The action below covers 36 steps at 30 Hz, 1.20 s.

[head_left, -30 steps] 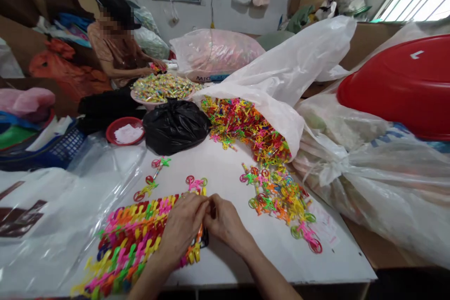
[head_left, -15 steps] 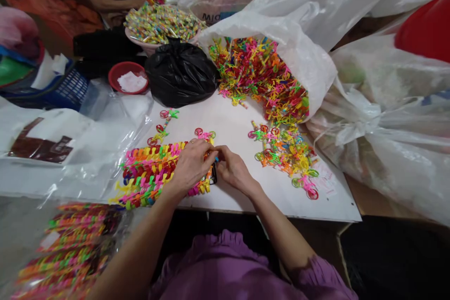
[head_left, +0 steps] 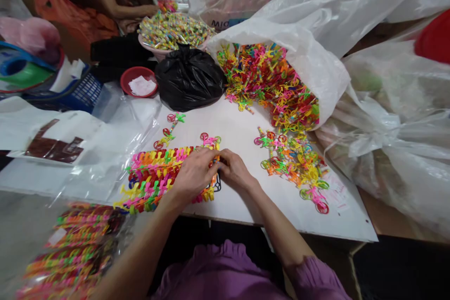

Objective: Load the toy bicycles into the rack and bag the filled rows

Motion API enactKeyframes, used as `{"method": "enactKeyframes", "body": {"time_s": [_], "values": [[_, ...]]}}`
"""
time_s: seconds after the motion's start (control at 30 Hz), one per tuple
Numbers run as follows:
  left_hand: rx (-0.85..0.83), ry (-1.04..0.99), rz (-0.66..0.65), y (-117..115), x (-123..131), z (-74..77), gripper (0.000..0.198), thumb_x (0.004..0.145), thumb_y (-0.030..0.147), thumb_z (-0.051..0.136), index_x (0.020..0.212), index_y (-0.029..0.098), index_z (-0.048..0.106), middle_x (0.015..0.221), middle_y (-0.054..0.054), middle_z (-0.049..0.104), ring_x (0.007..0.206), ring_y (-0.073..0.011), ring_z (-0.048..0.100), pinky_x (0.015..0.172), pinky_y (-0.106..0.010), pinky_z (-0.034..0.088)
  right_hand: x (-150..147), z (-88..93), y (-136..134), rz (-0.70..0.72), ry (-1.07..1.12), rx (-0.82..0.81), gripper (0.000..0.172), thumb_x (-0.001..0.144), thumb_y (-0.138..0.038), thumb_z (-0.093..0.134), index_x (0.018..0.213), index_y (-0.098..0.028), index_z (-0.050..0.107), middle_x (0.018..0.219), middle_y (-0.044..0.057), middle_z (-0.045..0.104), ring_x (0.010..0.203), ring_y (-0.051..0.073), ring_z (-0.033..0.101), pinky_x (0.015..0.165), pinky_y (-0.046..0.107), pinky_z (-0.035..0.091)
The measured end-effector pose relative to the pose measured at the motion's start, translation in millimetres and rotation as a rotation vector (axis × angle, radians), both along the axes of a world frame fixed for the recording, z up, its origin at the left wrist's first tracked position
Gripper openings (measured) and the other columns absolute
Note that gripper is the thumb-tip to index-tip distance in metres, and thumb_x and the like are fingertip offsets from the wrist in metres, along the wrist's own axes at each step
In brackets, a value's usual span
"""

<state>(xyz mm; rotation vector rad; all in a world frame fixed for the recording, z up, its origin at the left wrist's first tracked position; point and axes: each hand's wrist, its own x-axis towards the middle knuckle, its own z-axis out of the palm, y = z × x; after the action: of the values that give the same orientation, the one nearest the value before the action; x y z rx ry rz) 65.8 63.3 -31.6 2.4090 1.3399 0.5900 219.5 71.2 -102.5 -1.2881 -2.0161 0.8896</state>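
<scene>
Rows of small colourful plastic pieces (head_left: 151,183) lie packed side by side on the white table (head_left: 242,206). My left hand (head_left: 198,168) rests over the right end of these rows, its fingers bent together at a small piece too hidden to name. Touching or nearly touching its fingertips, my right hand (head_left: 235,168) is closed in a pinch, and what it holds is hidden. A black frame edge (head_left: 218,183) shows below the fingers. Just above my hands lies a pink toy piece with wheels (head_left: 210,140). Loose wheeled toys (head_left: 293,159) are heaped to the right.
A white sack (head_left: 325,70) spills similar toys at the back. Behind my hands sit a black bag (head_left: 190,77), a red bowl (head_left: 128,75) and a full pink basin (head_left: 158,51). Packed toys (head_left: 70,253) lie lower left. Another person's arm (head_left: 130,11) is at the back left.
The view has shifted, so the scene sits slightly lower and farther right. Both hands remain together at the row's end; the blue bit seen between the fingertips no longer shows clearly.
</scene>
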Motion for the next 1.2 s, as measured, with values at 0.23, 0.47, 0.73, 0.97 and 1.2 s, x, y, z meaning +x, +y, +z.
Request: {"method": "enactKeyframes", "body": {"time_s": [0.23, 0.47, 0.73, 0.97, 1.2], "values": [[0.007, -0.079, 0.024, 3.5, -6.5, -3.5, 0.021, 0.082, 0.023, 0.053, 0.101, 0.018, 0.060, 0.095, -0.004, 0.066, 0.091, -0.0178, 0.058, 0.083, -0.030, 0.044, 1.9, 1.5, 9.0, 0.154, -0.215, 0.141, 0.016, 0.085, -0.016, 0.041, 0.097, -0.015, 0.051, 0.088, 0.006, 0.052, 0.082, 0.018, 0.047, 0.073, 0.028, 0.040], [0.105, 0.039, -0.009, 2.5, 2.3, -9.7, 0.021, 0.088, 0.028, 0.044, 0.088, 0.017, 0.063, 0.083, -0.006, 0.064, 0.081, -0.0197, 0.058, 0.076, -0.032, 0.043, 1.0, 5.0, 1.1, 0.116, -0.263, 0.154, 0.014, 0.088, -0.022, 0.041, 0.093, -0.016, 0.053, 0.085, 0.005, 0.054, 0.080, 0.016, 0.049, 0.071, 0.026, 0.041], [0.196, 0.046, -0.003, 0.1, 2.1, -12.5, 0.021, 0.087, 0.028, 0.046, 0.085, 0.016, 0.063, 0.080, -0.005, 0.066, 0.078, -0.0188, 0.059, 0.075, -0.031, 0.044, 108.7, 52.3, 49.8, -0.307, -0.640, 0.047, 0.029, 0.082, -0.009, 0.044, 0.106, -0.010, 0.060, 0.103, 0.015, 0.057, 0.095, 0.022, 0.054, 0.080, 0.031, 0.040], [0.026, -0.158, 0.082, -0.2, -2.8, -1.3, 0.024, 0.087, 0.025, 0.043, 0.099, 0.016, 0.062, 0.097, -0.005, 0.067, 0.091, -0.0157, 0.061, 0.084, -0.028, 0.045, 69.8, 70.7, 53.1, 0.006, -0.484, 0.079, 0.021, 0.082, -0.019, 0.052, 0.099, -0.012, 0.064, 0.097, 0.010, 0.060, 0.090, 0.020, 0.055, 0.081, 0.029, 0.039], [0.002, -0.132, 0.034, 2.4, -5.1, -2.7, 0.022, 0.085, 0.022, 0.045, 0.098, 0.017, 0.062, 0.093, -0.004, 0.066, 0.090, -0.0150, 0.060, 0.083, -0.027, 0.045, 5.5, 18.2, -7.2, 0.043, -0.071, 0.026, 0.015, 0.086, -0.019, 0.047, 0.097, -0.015, 0.057, 0.085, 0.004, 0.055, 0.078, 0.014, 0.050, 0.070, 0.024, 0.038]]}}
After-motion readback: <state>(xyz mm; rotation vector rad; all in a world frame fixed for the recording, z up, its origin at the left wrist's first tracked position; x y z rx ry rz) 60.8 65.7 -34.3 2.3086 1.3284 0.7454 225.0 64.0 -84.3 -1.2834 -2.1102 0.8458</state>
